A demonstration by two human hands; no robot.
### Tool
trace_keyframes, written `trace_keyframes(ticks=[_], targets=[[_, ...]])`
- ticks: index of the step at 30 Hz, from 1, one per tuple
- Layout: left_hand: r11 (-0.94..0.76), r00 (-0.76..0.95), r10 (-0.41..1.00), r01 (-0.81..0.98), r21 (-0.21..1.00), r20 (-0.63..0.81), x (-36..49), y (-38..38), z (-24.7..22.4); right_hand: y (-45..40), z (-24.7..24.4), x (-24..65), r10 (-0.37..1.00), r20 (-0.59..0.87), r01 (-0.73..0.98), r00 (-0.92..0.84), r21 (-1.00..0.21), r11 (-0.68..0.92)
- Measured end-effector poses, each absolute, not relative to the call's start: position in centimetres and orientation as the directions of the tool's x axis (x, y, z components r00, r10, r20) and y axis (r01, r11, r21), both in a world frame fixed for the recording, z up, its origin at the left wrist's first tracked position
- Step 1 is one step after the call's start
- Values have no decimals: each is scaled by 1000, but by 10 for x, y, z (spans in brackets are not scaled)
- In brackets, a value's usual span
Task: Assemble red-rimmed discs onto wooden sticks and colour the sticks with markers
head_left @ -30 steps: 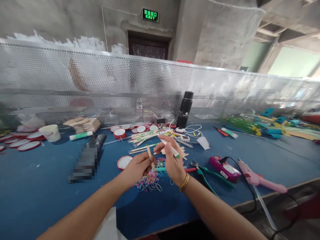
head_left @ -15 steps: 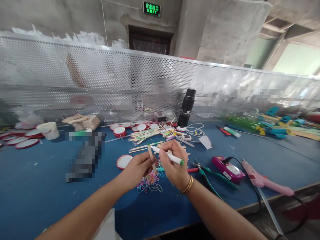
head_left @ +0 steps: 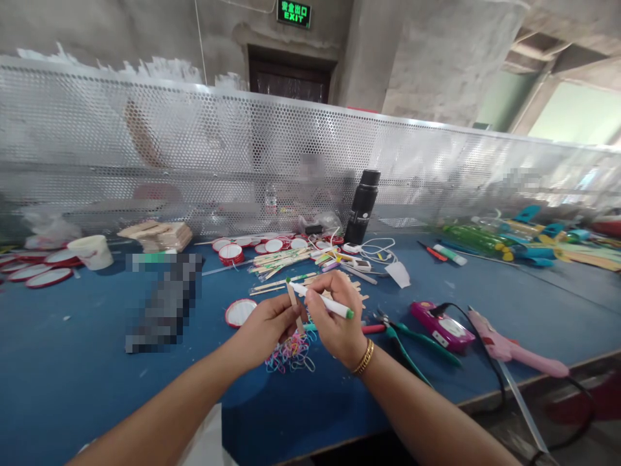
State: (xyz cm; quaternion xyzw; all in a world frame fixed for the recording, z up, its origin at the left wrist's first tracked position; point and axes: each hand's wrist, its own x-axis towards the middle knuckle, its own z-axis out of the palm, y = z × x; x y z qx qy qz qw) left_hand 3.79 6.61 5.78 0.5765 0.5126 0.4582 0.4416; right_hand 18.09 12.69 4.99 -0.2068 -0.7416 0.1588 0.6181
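Observation:
Between the thumb and fingers of my left hand [head_left: 272, 325] is a wooden craft stick [head_left: 294, 303], held tilted with its top end coloured green. My right hand [head_left: 337, 317] grips a white marker [head_left: 324, 302] with a green end, like a pen. The marker's tip meets the stick near its green end. Below my hands lies a heap of colourful rubber bands [head_left: 294, 355]. A red-rimmed white disc [head_left: 240, 313] sits just left of my left hand. Behind my hands are several more craft sticks [head_left: 279, 262], some marked green.
Pliers [head_left: 412, 336] with green handles, a purple box [head_left: 442, 328] and a pink glue gun [head_left: 514, 349] lie to the right. A black bottle [head_left: 363, 207] stands at the back by the perforated screen [head_left: 204, 142]. A paper cup [head_left: 92, 252] and stacked wood pieces [head_left: 167, 236] are left.
The view has shifted very slightly. Both hands hold the stick and marker nearly as before, with the marker tip still at the stick's upper end.

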Motion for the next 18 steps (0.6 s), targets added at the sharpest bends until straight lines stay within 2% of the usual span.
trace_keyframes(ticks=[18], targets=[[-85,32,996,211,974,80,36,67,58,128,50,181,558,821,92,-119,-550,830]])
